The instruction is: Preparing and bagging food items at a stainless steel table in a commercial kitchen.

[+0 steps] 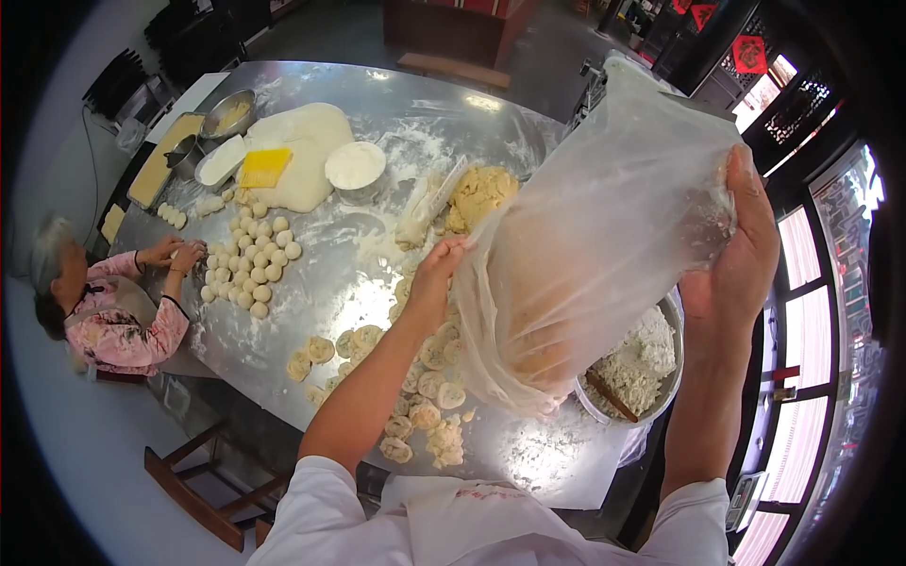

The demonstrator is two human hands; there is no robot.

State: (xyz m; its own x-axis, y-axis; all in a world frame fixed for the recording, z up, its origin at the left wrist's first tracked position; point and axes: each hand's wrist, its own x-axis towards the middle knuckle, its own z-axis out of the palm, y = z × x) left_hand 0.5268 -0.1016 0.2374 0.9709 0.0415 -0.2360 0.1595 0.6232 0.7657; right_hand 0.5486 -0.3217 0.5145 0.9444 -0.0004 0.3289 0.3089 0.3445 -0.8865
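A large translucent plastic bag (566,262) is spread between my two hands above the metal table's right part. My left hand (435,279) pinches the bag's left edge. On the right, my right hand (743,233) holds its upper part, thumb and palm pressed against the film. Something tan shows through the bag; what it is cannot be told. Partly behind the bag stands a metal bowl (676,375) of pale crumbly mixture (637,361) with a wooden stick (612,397). Flattened filled dough rounds (425,414) and a yellow dough mass (481,194) lie left of the bag.
Across the floured metal table (311,255) lie dough balls (258,262), a big dough slab (304,127) with a yellow scraper (265,168), and a bowl of white powder (355,166). A co-worker (120,304) sits at the left edge, hands on the table. A wooden stool (205,488) stands lower left.
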